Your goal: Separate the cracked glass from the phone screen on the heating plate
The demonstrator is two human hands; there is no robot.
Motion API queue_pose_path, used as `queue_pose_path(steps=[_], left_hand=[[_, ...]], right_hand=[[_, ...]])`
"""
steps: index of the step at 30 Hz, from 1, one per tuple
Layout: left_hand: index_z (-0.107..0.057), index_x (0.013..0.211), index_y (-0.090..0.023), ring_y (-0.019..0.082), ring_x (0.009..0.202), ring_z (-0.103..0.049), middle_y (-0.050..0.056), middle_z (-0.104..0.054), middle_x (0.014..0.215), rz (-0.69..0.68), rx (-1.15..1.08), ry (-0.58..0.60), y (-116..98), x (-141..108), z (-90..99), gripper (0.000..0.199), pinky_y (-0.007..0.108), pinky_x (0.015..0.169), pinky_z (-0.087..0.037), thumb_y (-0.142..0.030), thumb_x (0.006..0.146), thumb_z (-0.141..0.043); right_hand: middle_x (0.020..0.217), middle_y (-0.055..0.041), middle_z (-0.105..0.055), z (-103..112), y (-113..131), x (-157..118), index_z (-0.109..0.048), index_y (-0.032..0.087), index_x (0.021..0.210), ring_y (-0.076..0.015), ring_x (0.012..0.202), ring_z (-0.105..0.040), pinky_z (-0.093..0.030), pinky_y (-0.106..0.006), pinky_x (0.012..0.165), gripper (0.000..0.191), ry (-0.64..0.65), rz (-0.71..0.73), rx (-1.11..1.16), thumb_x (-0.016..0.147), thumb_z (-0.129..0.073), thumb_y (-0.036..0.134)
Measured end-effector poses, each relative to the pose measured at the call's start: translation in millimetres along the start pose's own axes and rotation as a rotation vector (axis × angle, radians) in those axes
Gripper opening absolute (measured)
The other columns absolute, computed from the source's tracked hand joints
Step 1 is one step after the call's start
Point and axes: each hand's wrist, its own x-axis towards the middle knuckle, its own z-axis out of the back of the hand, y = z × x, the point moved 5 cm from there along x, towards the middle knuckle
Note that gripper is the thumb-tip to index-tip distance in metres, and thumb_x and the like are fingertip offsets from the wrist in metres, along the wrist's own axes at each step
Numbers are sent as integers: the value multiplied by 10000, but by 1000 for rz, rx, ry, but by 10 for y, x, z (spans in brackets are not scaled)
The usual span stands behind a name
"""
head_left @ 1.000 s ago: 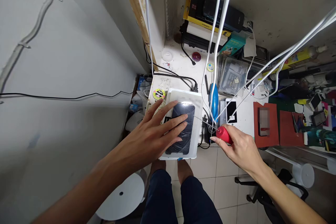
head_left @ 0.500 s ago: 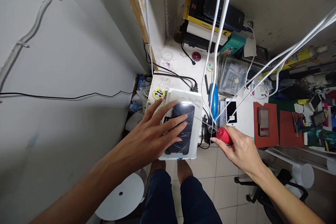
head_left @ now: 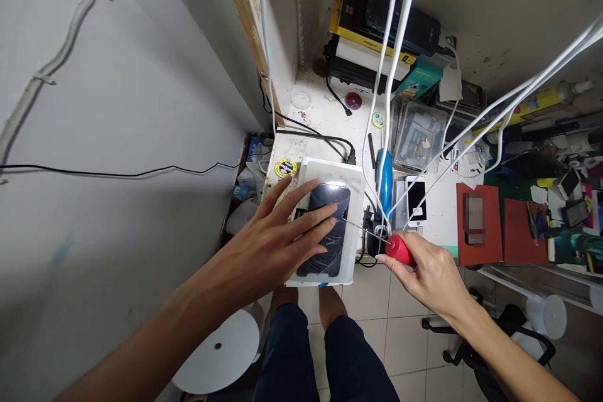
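Observation:
A dark phone with a cracked glass face (head_left: 330,242) lies on a white flat machine (head_left: 354,264) at the front left of a cluttered bench. My left hand (head_left: 271,242) rests flat on the phone's left part, fingers spread. My right hand (head_left: 431,273) grips a red-handled tool (head_left: 400,250) just right of the machine. Its thin metal needle (head_left: 362,229) points left and reaches the phone's right edge.
White cables (head_left: 391,75) hang down over the bench middle. A blue tool (head_left: 385,179), a white phone (head_left: 416,200), clear parts boxes (head_left: 417,138) and red mats (head_left: 475,220) lie to the right. A black cable (head_left: 320,135) runs behind the machine. Below are a white stool (head_left: 221,358) and a black chair base (head_left: 499,326).
My right hand and the red-handled tool have shifted slightly left, bringing the needle tip closer onto the phone's right edge. My left hand has stayed on the phone.

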Motion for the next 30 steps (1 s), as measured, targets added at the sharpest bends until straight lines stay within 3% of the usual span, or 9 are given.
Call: queue_pose_path(steps=[15, 30], left_hand=[[-657, 1400, -192, 361, 1622, -407, 63, -721, 1464, -9, 2, -14, 3, -7, -4, 471, 696, 1380, -285, -175, 955, -809], [-650, 1413, -226, 354, 1628, -402, 49, -722, 1464, -4, 8, -6, 19, -12, -13, 461, 682, 1385, -281, -201, 974, -790]], right_hand=[[866, -34, -694, -27, -9, -32, -643, 183, 1234, -151, 655, -595, -455, -278, 573, 357, 21, 14, 13, 1100, -602, 512], [817, -4, -628, -42, 39, -123, -643, 189, 1182, -141, 635, -555, -407, -281, 558, 305, 55, 46, 30, 1092, -627, 480]])
